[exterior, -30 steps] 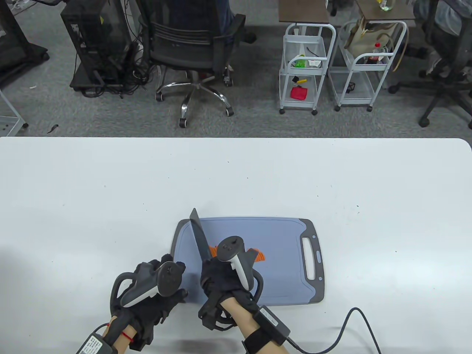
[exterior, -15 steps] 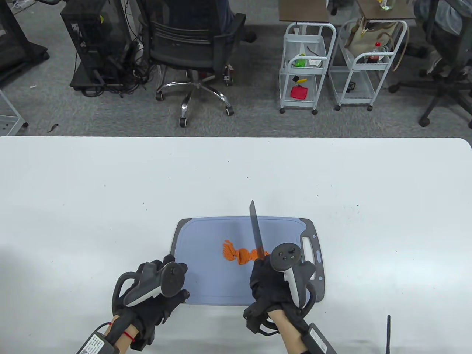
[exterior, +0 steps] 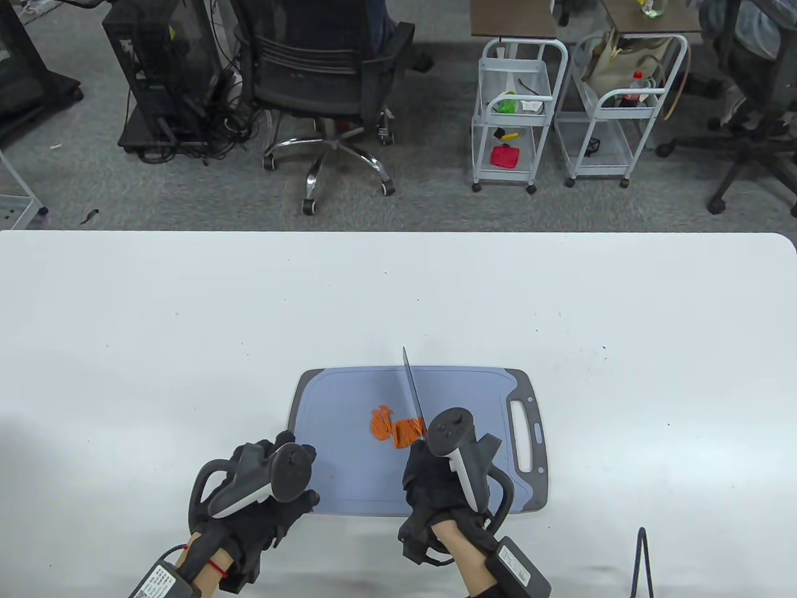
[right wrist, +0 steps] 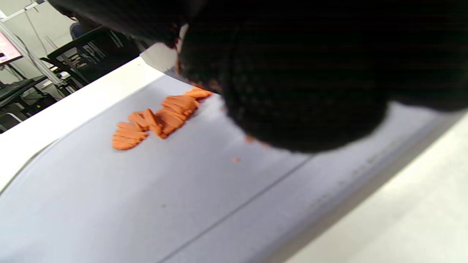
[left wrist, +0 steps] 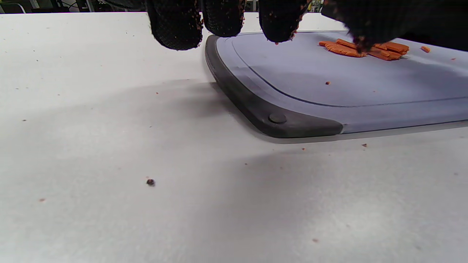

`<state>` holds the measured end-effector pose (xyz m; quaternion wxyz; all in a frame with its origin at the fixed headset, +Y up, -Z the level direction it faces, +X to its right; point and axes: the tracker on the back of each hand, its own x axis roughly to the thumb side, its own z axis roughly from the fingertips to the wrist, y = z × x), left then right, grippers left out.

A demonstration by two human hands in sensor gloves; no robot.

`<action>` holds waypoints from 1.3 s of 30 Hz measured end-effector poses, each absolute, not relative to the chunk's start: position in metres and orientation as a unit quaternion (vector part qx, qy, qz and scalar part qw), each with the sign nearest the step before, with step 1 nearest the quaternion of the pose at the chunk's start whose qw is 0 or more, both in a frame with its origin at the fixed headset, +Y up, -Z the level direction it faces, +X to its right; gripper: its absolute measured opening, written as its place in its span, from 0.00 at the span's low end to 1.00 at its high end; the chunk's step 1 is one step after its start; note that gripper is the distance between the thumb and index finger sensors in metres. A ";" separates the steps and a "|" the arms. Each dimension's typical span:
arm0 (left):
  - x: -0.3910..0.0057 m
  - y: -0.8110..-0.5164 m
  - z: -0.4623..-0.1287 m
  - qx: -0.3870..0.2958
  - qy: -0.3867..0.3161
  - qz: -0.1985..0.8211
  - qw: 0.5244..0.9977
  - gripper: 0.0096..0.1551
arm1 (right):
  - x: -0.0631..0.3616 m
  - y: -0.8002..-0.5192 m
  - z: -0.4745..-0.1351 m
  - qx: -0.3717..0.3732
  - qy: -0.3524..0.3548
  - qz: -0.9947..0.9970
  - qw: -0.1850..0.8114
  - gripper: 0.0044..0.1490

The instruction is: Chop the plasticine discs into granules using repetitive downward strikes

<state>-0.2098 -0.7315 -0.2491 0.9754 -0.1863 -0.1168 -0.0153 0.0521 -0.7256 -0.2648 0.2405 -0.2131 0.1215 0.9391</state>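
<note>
Orange plasticine pieces [exterior: 392, 430], cut into strips, lie in the middle of the blue cutting board [exterior: 348, 398]. They also show in the left wrist view [left wrist: 362, 49] and the right wrist view [right wrist: 157, 120]. My right hand [exterior: 436, 479] grips a dark knife [exterior: 412, 392]; the blade points away from me and stands over the right part of the pieces. My left hand [exterior: 274, 492] rests at the board's front left corner [left wrist: 278, 120], holding nothing. Its fingertips [left wrist: 175, 29] carry orange crumbs.
The board has a handle slot [exterior: 522, 436] on its right side. A black cable [exterior: 641, 560] lies on the white table [exterior: 187, 324] at the front right. Small crumbs dot the table near the board [left wrist: 150, 181]. Chairs and carts stand on the floor beyond.
My right hand swung the knife from the board's left side far to the right, then back a little left over the pieces. The left hand stayed put.
</note>
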 end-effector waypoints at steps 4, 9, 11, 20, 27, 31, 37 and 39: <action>-0.209 -0.733 -0.249 -0.191 -0.117 -0.020 0.974 0.46 | 0.065 -0.718 -0.267 -0.225 0.110 0.933 0.259 0.35; -0.209 -0.732 -0.249 -0.191 -0.116 -0.020 0.974 0.46 | 0.084 -0.731 -0.275 -0.261 0.122 0.931 0.222 0.34; -0.209 -0.733 -0.249 -0.193 -0.116 -0.020 0.974 0.47 | 0.080 -0.738 -0.274 -0.252 0.135 0.930 0.229 0.34; -0.209 -0.734 -0.249 -0.199 -0.115 -0.023 0.973 0.47 | 0.091 -0.730 -0.270 -0.274 0.090 0.923 0.254 0.35; -0.206 -0.736 -0.249 -0.204 -0.117 -0.031 0.971 0.47 | 0.090 -0.744 -0.272 -0.282 0.107 0.923 0.239 0.35; -0.207 -0.735 -0.249 -0.206 -0.117 -0.032 0.971 0.47 | 0.060 -0.744 -0.278 -0.248 0.121 0.928 0.249 0.35; -0.210 -0.734 -0.250 -0.203 -0.113 -0.025 0.972 0.46 | 0.040 -0.741 -0.281 -0.210 0.127 0.937 0.249 0.35; -0.210 -0.734 -0.249 -0.204 -0.114 -0.026 0.972 0.47 | 0.042 -0.737 -0.280 -0.198 0.112 0.940 0.253 0.35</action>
